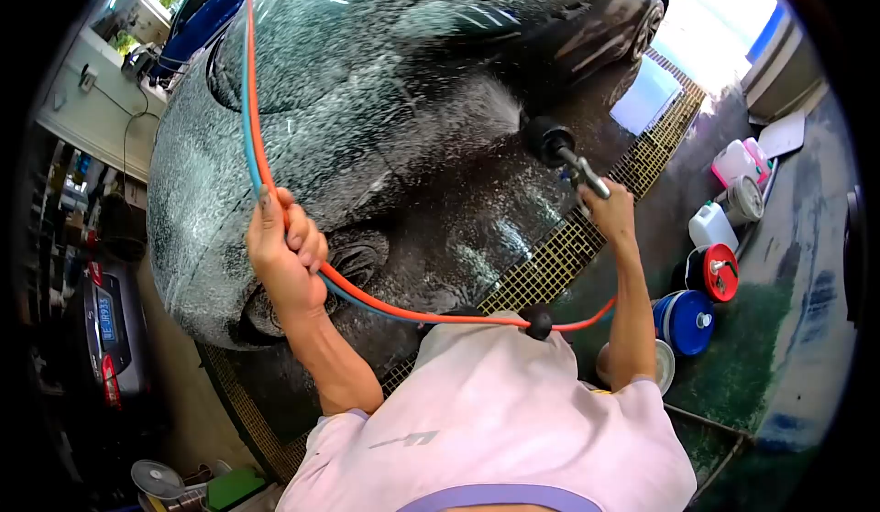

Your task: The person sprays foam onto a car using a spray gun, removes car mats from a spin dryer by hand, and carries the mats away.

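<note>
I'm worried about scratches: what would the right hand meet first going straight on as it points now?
The spray gun in the right hand would probably reach the foamy car first; one view leaves the gap unclear.

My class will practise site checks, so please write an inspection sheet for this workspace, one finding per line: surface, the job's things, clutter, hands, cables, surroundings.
Surface: dark, wet-looking floor with yellow grating beside the car.
Job's things: foam-covered car; spray gun pointed at it, spray visible.
Clutter: blue-lidded bucket, red-lidded bucket and white jug, grouped at right.
Hands: left hand grips orange and blue hoses; right hand grips the spray gun.
Cables: thin cable hangs along the left wall.
Surroundings: dark vehicle at left, blue vehicle behind.
</note>
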Available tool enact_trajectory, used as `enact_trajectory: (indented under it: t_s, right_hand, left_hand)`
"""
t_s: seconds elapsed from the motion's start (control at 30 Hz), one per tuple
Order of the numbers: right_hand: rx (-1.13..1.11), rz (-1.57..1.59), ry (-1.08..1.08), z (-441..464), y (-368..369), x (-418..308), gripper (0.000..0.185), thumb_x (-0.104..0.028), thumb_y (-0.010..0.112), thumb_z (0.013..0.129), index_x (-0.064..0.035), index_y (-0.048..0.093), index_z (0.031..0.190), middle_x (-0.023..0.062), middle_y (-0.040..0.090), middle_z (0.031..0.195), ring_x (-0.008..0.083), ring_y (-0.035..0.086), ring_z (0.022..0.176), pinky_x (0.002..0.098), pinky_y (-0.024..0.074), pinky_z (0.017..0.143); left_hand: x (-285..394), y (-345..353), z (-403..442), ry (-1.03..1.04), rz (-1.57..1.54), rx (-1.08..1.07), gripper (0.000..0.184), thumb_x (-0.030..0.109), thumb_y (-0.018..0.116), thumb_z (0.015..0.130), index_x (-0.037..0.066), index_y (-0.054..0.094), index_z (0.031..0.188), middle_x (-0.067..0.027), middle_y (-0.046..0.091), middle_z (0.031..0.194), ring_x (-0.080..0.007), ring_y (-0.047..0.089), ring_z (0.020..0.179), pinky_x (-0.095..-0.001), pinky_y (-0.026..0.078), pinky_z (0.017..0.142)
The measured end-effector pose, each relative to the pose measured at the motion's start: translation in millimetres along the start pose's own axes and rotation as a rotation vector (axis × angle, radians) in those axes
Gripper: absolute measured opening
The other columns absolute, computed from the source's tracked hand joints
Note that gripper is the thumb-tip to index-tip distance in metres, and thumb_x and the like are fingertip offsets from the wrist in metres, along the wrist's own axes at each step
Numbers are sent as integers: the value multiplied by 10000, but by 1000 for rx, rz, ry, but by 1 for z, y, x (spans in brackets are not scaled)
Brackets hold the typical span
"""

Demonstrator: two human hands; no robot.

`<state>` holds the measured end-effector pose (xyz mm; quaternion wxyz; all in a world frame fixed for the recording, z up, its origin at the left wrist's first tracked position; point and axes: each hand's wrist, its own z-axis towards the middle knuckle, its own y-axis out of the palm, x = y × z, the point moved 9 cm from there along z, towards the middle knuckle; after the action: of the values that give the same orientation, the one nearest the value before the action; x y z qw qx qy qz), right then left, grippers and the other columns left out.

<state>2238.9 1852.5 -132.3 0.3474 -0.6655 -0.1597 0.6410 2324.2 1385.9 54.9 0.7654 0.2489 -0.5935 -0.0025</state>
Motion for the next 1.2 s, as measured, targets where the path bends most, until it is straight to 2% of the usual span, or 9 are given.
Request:
enact_trajectory:
  t_s: [0.27,0.37,0.47,0.57,0.7,0.8,0.87,1.1,1.2]
  right_hand:
    - [279,-3,219,126,-92,157,355,-399,673,865,-57,712,950,204,708,905,408,678,855,487,514,769]
    - [304,-111,196,174,-75,199,341,-386,655,880,-60,716,958,215,709,931,418,684,889,506,530,813]
    - [122,-142,197,206,-23,234,311,-353,645,870,-72,716,984,211,712,948,418,686,916,508,534,835]
    - [-133,-31,187,206,16,229,281,-328,655,844,-102,728,995,210,713,969,400,690,920,484,540,843]
    - [-513,-14,-51,223,90,220,245,-299,701,794,-132,739,969,199,712,916,400,685,874,467,546,824]
    - [-472,-9,-320,243,94,201,257,-294,691,803,-152,736,1013,181,712,883,385,684,834,465,542,788]
    - [-768,-5,-390,237,108,184,251,-305,709,768,-130,746,944,193,710,867,397,679,833,470,550,789]
    - [-736,98,-637,292,-25,115,276,-331,715,817,-171,749,1040,169,720,899,395,678,830,481,544,803]
    - [-588,301,-781,342,-137,68,244,-268,717,853,-123,743,1048,143,723,832,308,695,729,425,551,710]
  left_hand:
    - [-22,48,-25,44,46,133,277,297,441,1072,50,546,1003,55,352,638,-30,286,463,-212,253,398]
    - [-27,99,-16,40,91,148,274,295,448,1070,46,545,1010,52,345,641,-31,287,471,-219,257,411]
    - [-30,174,3,149,213,134,261,289,471,1063,39,538,1022,45,347,645,-35,293,469,-228,256,410]
    - [-60,244,23,108,241,74,259,287,484,1057,35,538,1030,45,345,645,-37,297,466,-228,253,405]
    - [-86,322,46,181,237,16,264,286,498,1051,26,542,1041,46,351,645,-30,299,466,-218,248,395]
    - [-102,376,65,233,176,3,264,264,490,1054,9,555,1074,47,335,627,-23,281,453,-201,234,383]
    - [-98,403,67,239,198,20,265,259,487,1055,5,558,1076,47,330,621,-22,274,449,-197,225,379]
    - [-50,464,83,460,140,-22,274,253,475,1058,-3,568,1087,53,318,622,-17,264,442,-190,211,376]
    - [-42,483,84,496,208,64,287,249,458,1067,-11,575,1097,59,308,641,-13,244,456,-192,209,378]
